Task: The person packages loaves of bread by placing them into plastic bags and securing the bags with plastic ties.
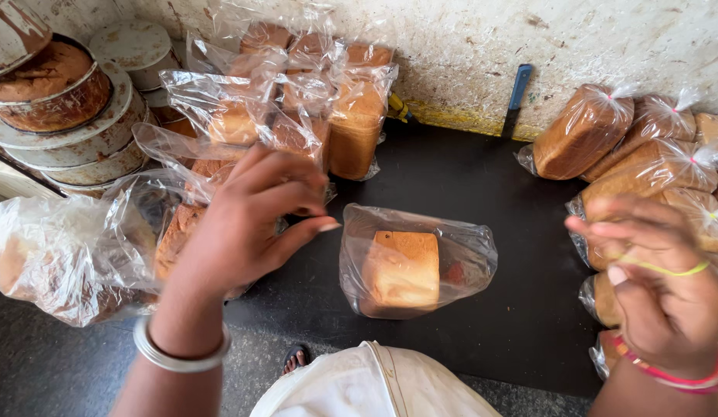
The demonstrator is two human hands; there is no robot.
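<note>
A dark, flat work surface [482, 193] fills the middle of the view, ending at a rough whitewashed wall [529, 46] at twelve o'clock, with a yellow strip along its foot and a blue-handled tool [517, 96] leaning there.

At ten o'clock lies a heap of loaves in loose, open clear bags [297, 93], and at three o'clock a stack of tied bagged loaves [606, 135]. Round metal baking tins [66, 100] are piled at the upper left, one holding a brown cake.

In the centre stands a square-cut, golden-brown loaf in an open clear plastic bag [409, 266], the bag's mouth gaping upward, untied, alone on the dark surface.

The left hand [247, 220], with a silver bangle at the wrist, hovers at nine o'clock of that loaf, fingers curled and pinched together; they grip nothing I can see. The right hand [660, 282], at three o'clock, is half open, with a thin yellow-green rubber band [672, 270] stretched around its fingers and red-pink bangles at the wrist.
</note>
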